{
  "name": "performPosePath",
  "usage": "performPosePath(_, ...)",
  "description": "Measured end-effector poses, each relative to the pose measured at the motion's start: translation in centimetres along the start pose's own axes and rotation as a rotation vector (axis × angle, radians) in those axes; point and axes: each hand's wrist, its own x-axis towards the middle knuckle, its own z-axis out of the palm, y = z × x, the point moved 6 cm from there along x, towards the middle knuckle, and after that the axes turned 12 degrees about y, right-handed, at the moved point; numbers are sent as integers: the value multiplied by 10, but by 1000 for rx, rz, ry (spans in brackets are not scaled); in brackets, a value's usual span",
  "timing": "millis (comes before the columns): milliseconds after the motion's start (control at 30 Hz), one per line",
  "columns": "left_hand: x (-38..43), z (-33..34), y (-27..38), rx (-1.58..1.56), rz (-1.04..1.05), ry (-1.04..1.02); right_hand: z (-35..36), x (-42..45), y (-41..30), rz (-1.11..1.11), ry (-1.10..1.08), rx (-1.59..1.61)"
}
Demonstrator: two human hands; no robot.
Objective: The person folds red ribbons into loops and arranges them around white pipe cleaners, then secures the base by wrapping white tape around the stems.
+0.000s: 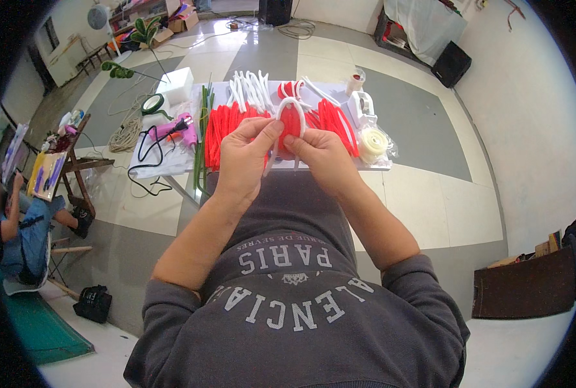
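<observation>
My left hand [246, 157] and my right hand [327, 157] pinch the two sides of a red pipe-cleaner petal [290, 123] edged with a bent white pipe cleaner [301, 110]. The white ends hang below my fingers. Behind my left hand lies a bundle of red pipe cleaners [216, 138], with white pipe cleaners [249, 89] beyond it. Another red bundle [334, 123] lies behind my right hand. A small red and white piece [288, 88] rests past the held one. Green stems [201, 140] lie left of the red bundle.
On the white table [380, 165] are a pink glue gun [187, 130] with black cord, green floral tape [152, 104], a white foam block [177, 85] bearing green leaf stems, a tape dispenser [363, 107] and a cream roll [373, 141]. A seated person [30, 233] is at far left.
</observation>
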Motion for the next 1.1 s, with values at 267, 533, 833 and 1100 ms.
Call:
performPosePath(267, 2, -4, -12, -53, 69, 121, 0, 2, 12, 74, -35, 112)
performPosePath(533, -7, 1, -22, -217, -39, 125, 6, -2, 1, -20, -1, 76)
performPosePath(833, 8, -3, 9, 38, 117, -113, -6, 4, 6, 90, -213, -100)
performPosePath(1100, -2, 15, 20, 203, 76, -237, -3, 0, 4, 64, -325, -157)
